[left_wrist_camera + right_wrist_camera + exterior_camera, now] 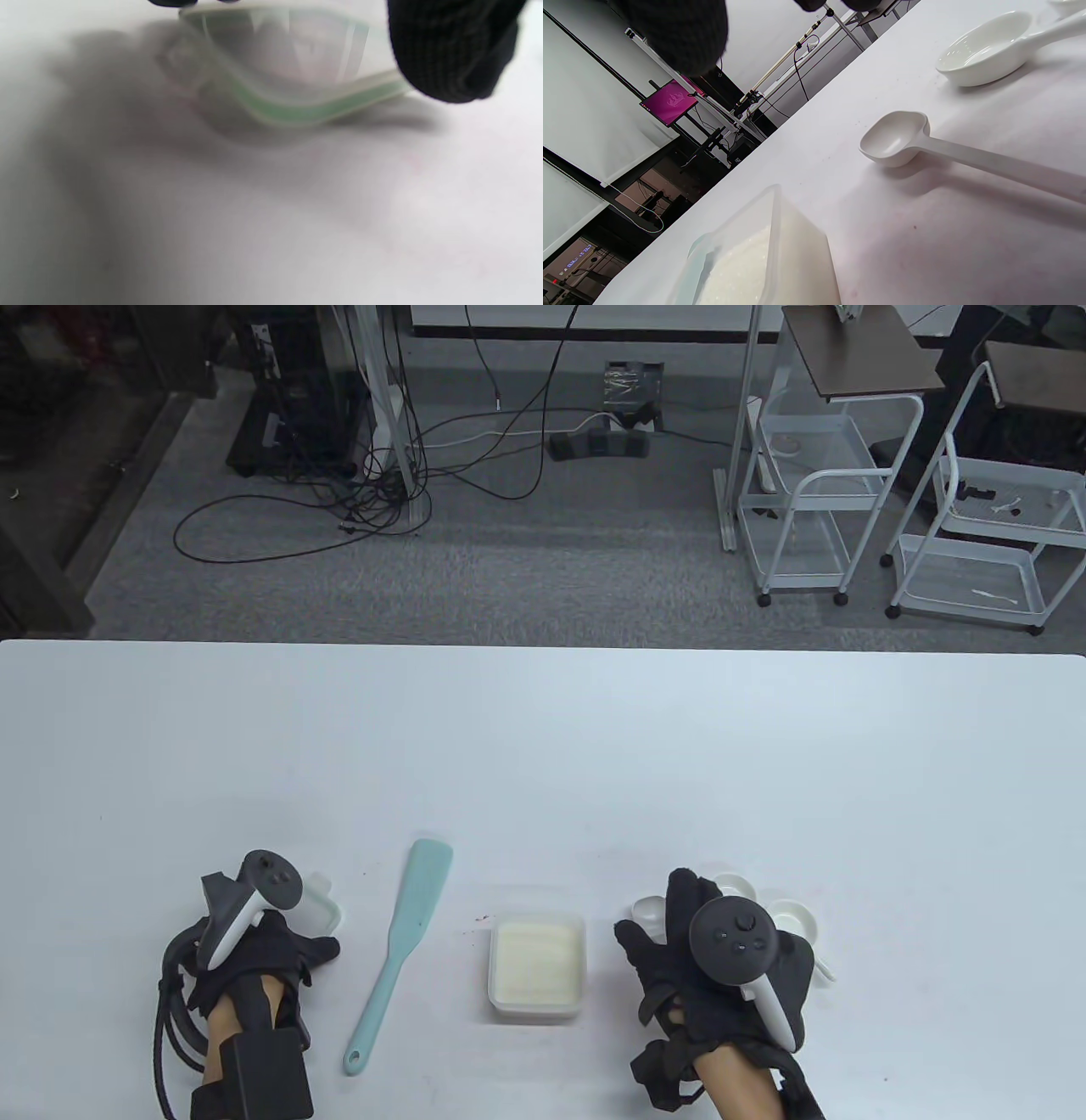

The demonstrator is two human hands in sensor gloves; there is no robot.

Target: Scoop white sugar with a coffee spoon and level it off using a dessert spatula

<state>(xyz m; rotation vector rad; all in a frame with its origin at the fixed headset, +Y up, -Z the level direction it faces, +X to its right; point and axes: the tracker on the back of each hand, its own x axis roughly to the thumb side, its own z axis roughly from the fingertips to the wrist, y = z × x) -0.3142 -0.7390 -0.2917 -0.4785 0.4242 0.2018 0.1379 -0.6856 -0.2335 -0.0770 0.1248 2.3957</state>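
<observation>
No readable writing on sugar container

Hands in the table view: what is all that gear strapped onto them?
Both hands wear black fabric gloves. The left hand carries a grey-and-white controller-like tracker, a black box on the bare forearm and looping black cables. The right hand has a dark round-headed tracker with buttons and a white handle.

Both gloved hands sit low over the desk w/ trackers up: left hand near-left, right hand near-right, fingers pointing fwd.
</observation>
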